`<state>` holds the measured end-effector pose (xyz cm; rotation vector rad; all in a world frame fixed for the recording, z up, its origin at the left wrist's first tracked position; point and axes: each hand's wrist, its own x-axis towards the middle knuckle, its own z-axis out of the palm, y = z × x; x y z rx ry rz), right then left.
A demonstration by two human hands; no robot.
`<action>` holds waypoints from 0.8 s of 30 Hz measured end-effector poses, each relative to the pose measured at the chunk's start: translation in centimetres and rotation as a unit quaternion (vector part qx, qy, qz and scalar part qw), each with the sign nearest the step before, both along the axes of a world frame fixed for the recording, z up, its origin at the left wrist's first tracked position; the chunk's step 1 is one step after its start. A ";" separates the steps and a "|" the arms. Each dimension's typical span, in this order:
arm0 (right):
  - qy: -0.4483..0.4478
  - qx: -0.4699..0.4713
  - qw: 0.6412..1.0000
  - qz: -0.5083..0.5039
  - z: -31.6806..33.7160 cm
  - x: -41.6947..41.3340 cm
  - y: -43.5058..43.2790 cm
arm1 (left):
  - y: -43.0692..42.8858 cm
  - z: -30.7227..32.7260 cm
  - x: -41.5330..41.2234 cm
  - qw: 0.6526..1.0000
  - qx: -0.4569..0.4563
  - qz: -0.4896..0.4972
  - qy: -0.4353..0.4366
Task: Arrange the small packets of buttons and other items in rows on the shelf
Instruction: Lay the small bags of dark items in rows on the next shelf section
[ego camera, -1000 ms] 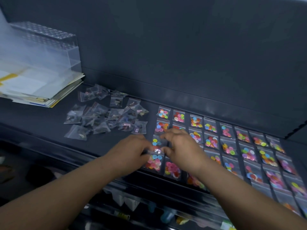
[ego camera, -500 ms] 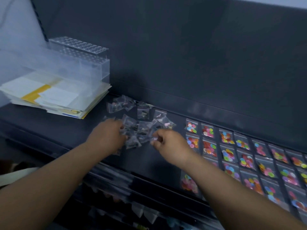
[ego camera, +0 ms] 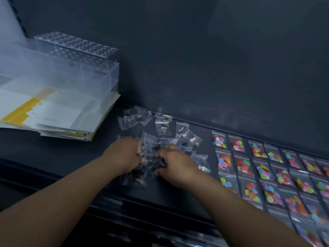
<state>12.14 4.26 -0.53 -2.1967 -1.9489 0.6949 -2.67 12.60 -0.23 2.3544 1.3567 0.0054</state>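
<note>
A loose heap of small clear packets (ego camera: 162,128) holding dark metal bits lies on the dark shelf (ego camera: 76,157) at the centre. My left hand (ego camera: 124,155) and my right hand (ego camera: 176,165) press in from both sides, fingers curled around a bunch of these packets (ego camera: 150,162) between them. To the right, packets of coloured buttons (ego camera: 258,168) lie flat in neat rows that run toward the right edge.
A stack of papers (ego camera: 53,114) under a clear plastic box (ego camera: 74,68) sits at the left on the shelf. The dark back panel (ego camera: 213,59) rises behind. Below the shelf's front edge (ego camera: 160,211) more packets show dimly.
Both hands left the button rows and moved left to the loose heap. They have closed in on it and gathered a bunch of packets between them. The view also shifted left.
</note>
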 end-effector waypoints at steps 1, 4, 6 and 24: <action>-0.003 0.000 1.000 -0.004 -0.1 -0.1 0.1 | 0.3 0.0 0.0 1.000 -0.013 -0.003 -0.008; 0.008 0.014 1.000 -0.016 -0.1 -0.2 0.3 | 0.8 0.0 -0.3 0.999 -0.032 -0.010 -0.043; 0.014 0.027 0.999 -0.025 -0.2 -0.3 0.3 | 1.2 0.1 -0.5 0.996 -0.046 -0.016 -0.071; 0.300 0.132 0.918 -0.223 0.2 0.9 -0.4 | 5.1 0.1 2.8 0.994 -0.087 0.003 -0.072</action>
